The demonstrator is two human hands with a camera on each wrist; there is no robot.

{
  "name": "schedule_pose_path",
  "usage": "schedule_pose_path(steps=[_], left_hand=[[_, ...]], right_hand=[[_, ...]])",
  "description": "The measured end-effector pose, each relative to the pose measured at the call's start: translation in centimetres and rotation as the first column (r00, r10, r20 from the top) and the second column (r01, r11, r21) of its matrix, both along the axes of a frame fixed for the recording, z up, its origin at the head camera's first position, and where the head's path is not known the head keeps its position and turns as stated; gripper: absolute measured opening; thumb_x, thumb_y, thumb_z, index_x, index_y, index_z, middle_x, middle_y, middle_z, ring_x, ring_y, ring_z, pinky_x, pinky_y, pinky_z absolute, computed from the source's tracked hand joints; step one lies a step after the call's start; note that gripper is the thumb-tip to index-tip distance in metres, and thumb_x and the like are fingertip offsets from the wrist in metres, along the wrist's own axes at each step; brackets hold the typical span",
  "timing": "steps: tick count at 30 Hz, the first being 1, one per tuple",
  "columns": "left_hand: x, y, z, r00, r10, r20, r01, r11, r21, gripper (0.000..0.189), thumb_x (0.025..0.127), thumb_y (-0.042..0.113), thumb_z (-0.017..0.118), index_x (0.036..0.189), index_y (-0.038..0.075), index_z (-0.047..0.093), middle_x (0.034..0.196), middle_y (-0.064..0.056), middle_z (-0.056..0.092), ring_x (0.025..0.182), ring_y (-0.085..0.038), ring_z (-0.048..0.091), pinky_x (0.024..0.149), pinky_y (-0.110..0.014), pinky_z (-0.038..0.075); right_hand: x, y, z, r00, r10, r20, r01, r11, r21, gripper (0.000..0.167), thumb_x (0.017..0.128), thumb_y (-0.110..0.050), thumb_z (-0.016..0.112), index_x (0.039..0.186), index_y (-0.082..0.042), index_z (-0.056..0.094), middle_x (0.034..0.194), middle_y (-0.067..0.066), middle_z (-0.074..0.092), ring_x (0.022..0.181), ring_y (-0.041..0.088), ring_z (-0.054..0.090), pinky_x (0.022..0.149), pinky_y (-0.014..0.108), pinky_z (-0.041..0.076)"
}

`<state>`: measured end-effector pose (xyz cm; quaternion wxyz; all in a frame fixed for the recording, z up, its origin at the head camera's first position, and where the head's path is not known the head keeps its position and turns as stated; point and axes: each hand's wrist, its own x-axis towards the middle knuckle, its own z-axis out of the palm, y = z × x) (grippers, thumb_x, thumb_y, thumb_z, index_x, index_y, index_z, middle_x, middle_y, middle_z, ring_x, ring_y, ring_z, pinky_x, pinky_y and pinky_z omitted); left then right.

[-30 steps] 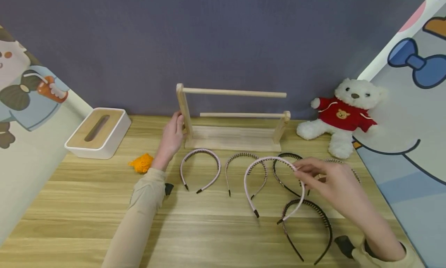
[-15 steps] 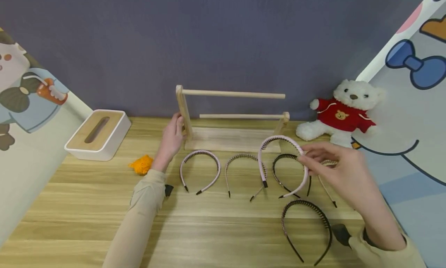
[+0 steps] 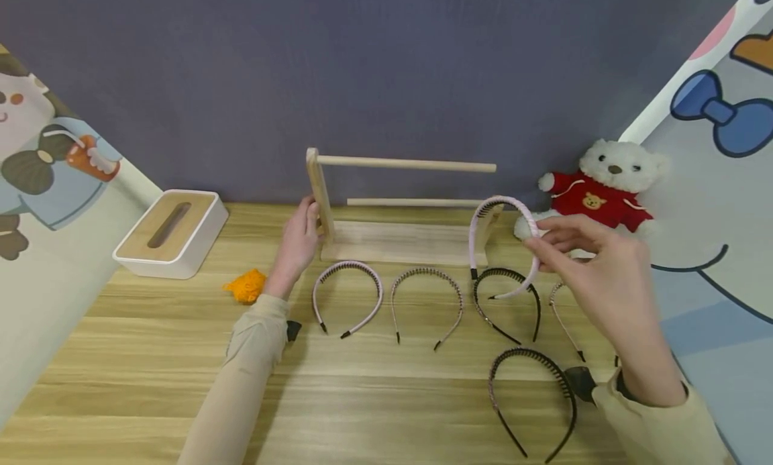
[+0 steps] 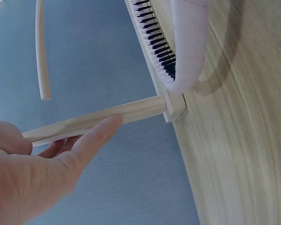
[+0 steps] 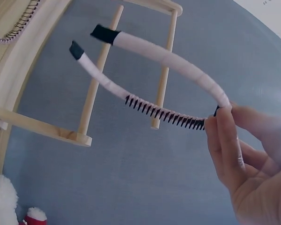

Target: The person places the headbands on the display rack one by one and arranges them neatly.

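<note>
A light wooden rack (image 3: 398, 243) with two horizontal rods stands against the back wall. My left hand (image 3: 300, 233) holds its left upright (image 4: 98, 119), fingers lying along the post. In my right hand (image 3: 604, 264), thumb and fingers pinch a pale pink headband (image 5: 164, 58) by its curved side. This headband is raised in front of the rack's shorter right post, its black-capped ends pointing down and left in the head view. Below, a pink headband (image 3: 348, 264), a thin headband (image 3: 423, 271) and a dark headband (image 3: 539, 311) lie in a row on the table.
Another dark headband (image 3: 570, 384) lies nearer the front. One more headband (image 3: 564, 327) is partly hidden under the right hand. A white teddy bear (image 3: 604, 196) in red sits back right. At left are a tissue box (image 3: 169, 233) and a crumpled orange item (image 3: 246, 286).
My right hand has lifted the pink headband up and away toward the rack's right end, uncovering the thin headband below. The left hand has stayed on the upright.
</note>
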<state>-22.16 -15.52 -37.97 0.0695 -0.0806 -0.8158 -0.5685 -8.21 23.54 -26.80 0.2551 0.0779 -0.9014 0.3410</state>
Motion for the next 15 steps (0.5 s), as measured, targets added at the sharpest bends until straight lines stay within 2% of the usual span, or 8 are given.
schedule_pose_path(steps=[4, 10, 13, 15], left_hand=[[-0.1, 0.1, 0.0, 1.000, 0.009, 0.005, -0.009, 1.000, -0.006, 0.050, 0.119, 0.024, 0.030, 0.158, -0.006, 0.041, 0.156, -0.036, 0.044, 0.136, -0.057, 0.052, 0.103, -0.059, 0.059], [0.0, -0.1, 0.0, 1.000, 0.003, 0.023, -0.004, 1.000, 0.014, 0.051, 0.120, 0.025, 0.028, 0.160, -0.006, 0.037, 0.160, -0.036, 0.039, 0.139, -0.058, 0.048, 0.106, -0.059, 0.057], [0.0, -0.1, 0.0, 1.000, 0.006, 0.026, -0.007, 1.000, 0.014, 0.051, 0.120, 0.025, 0.027, 0.160, -0.005, 0.037, 0.160, -0.036, 0.039, 0.140, -0.057, 0.048, 0.107, -0.059, 0.056], [0.0, -0.1, -0.1, 1.000, 0.012, 0.025, -0.012, 1.000, 0.008, 0.051, 0.120, 0.025, 0.027, 0.160, -0.005, 0.038, 0.160, -0.035, 0.040, 0.140, -0.057, 0.049, 0.106, -0.059, 0.057]], right_hand=[[-0.4, -0.2, 0.3, 0.999, -0.030, -0.013, 0.030, 0.999, -0.012, 0.030, 0.088, -0.004, 0.090, 0.115, 0.001, 0.080, 0.090, 0.018, 0.077, 0.073, -0.017, 0.059, 0.070, -0.003, 0.049], [-0.8, -0.3, 0.6, 0.996, -0.076, -0.049, 0.076, 0.997, -0.005, 0.030, 0.088, -0.010, 0.091, 0.115, -0.002, 0.080, 0.088, 0.015, 0.077, 0.073, -0.015, 0.058, 0.071, -0.002, 0.048], [-1.1, -0.3, 0.8, 0.994, -0.079, -0.078, 0.079, 0.997, -0.015, 0.029, 0.087, -0.010, 0.092, 0.113, -0.003, 0.081, 0.086, 0.007, 0.076, 0.073, -0.014, 0.059, 0.071, -0.001, 0.049], [-1.2, -0.3, 0.9, 0.993, -0.082, -0.090, 0.080, 0.996, -0.023, 0.029, 0.087, -0.010, 0.092, 0.113, -0.003, 0.081, 0.084, -0.005, 0.074, 0.073, -0.012, 0.060, 0.071, -0.001, 0.050]])
